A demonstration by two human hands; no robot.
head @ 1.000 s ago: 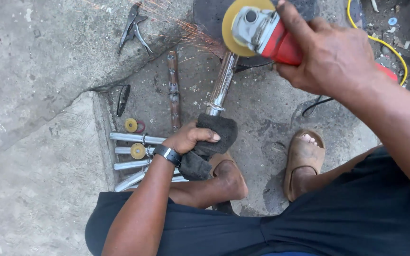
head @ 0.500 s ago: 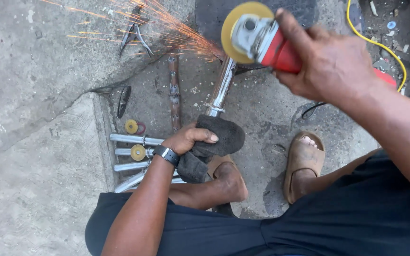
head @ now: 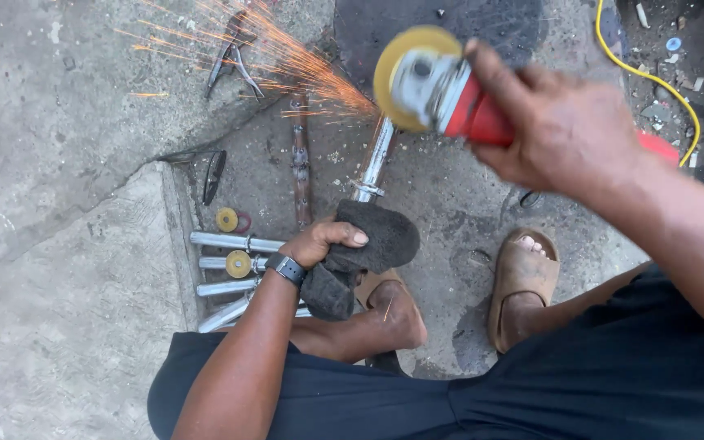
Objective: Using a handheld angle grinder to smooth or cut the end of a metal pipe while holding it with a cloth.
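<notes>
The right hand (head: 564, 130) is gripping a red grinder (head: 442, 94), its disc throwing sparks off the metal rod (head: 374, 163); the left hand (head: 319, 243) is pinning the rod's near end under a dark cloth (head: 364, 248) on the floor. Grinding is underway, unfinished.

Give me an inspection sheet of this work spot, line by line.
Surface: cracked grey concrete ground, dusty.
Job's things: red angle grinder with yellow disc on a shiny metal rod, sparks flying left; dark cloth pad over the rod's near end.
Clutter: silver metal rods laid in a row, small yellow discs, pliers, rusty bar.
Grippers: right hand grips the grinder; left hand presses the cloth pad.
Cables: yellow cable curving at upper right.
Surroundings: tan sandals on the person's feet; small debris upper right.
</notes>
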